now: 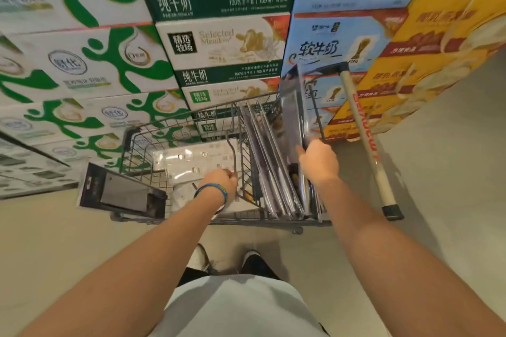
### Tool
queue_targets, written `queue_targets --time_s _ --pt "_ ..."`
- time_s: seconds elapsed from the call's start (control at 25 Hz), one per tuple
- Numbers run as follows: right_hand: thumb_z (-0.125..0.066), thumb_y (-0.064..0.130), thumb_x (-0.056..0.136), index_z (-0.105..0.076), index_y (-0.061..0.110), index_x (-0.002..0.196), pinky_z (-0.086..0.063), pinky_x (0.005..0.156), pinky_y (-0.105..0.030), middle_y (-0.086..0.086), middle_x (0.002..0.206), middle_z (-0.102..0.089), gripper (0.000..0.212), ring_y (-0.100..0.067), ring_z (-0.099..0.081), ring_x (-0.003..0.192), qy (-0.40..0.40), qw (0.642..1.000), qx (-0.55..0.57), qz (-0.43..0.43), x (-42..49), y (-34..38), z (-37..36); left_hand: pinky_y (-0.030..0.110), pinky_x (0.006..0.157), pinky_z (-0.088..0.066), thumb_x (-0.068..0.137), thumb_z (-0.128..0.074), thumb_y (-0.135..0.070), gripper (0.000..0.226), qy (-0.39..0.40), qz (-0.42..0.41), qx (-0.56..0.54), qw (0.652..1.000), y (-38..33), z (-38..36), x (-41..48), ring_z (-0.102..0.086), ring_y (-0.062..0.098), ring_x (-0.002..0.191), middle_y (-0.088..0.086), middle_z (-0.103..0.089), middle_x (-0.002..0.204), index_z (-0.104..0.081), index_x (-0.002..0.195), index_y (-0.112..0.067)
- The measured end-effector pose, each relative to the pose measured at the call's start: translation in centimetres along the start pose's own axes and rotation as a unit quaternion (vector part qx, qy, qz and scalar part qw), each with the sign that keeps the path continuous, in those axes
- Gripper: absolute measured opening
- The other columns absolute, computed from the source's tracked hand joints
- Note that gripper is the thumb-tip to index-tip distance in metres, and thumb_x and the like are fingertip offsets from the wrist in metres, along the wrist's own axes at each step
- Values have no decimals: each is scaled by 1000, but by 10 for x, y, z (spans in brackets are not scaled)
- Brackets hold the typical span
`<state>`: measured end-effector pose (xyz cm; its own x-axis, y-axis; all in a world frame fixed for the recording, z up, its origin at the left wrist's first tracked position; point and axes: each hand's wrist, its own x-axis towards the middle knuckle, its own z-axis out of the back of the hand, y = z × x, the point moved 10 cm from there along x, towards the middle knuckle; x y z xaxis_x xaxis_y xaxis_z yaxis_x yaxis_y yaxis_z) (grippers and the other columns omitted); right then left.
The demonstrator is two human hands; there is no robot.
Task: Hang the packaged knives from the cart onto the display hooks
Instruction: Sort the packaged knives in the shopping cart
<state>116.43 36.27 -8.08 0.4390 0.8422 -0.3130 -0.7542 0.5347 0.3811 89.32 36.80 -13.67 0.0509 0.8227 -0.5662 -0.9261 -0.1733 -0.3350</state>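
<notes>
Wire cart [137,150] stood by stacked milk cartons [219,46]. The right hand [319,161] clamped its fingers on an upright packaged knife [291,107]; the left hand [220,182] curled round a wire divider [235,156].

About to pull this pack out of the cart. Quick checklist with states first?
1. Right hand grips tall clear-plastic knife pack: ok.
2. Left hand grips grey wire cart: ok.
3. Held pack clear of other upright knife packs: cannot tell, hand hides its lower end.
4. Display hooks in sight: not ok, only stacked milk cartons ahead.
5. Hang hole intact: cannot tell, blurred.
</notes>
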Motion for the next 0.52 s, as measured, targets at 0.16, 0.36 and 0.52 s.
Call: queue_targets --time_s 0.16,0.36,0.52 --pt "-49 15 106 -57 6 133 -48 72 -38 -15 123 -65 30 -34 -65 106 168 977 -116 -56 12 -8 -67 38 78 -56 102 -40 -33 36 33 23 -32 999 3 -11 5 -66 32 85 9 -65 81 -69 96 -12" --pt "-49 10 103 -49 3 143 -53 79 -42 -18 132 -61 41 -36 -63 115 140 976 -126 -107 14 -9 -74 25 55 -46 103 -38 -33 35 108 -13 -112 988 2 -18 10 -58 11 58 -3 -70 72 -65 86 -21" --pt "-45 25 107 -49 5 142 -46 98 -45 -19 137 -56 41 -37 -53 125 -60 996 -64 8 -24 36 -48 22 56 -50 103 -39 -42 38 117 15 -259 959 67 -23 2 -61 7 54 -6 -72 69 -67 84 -25"
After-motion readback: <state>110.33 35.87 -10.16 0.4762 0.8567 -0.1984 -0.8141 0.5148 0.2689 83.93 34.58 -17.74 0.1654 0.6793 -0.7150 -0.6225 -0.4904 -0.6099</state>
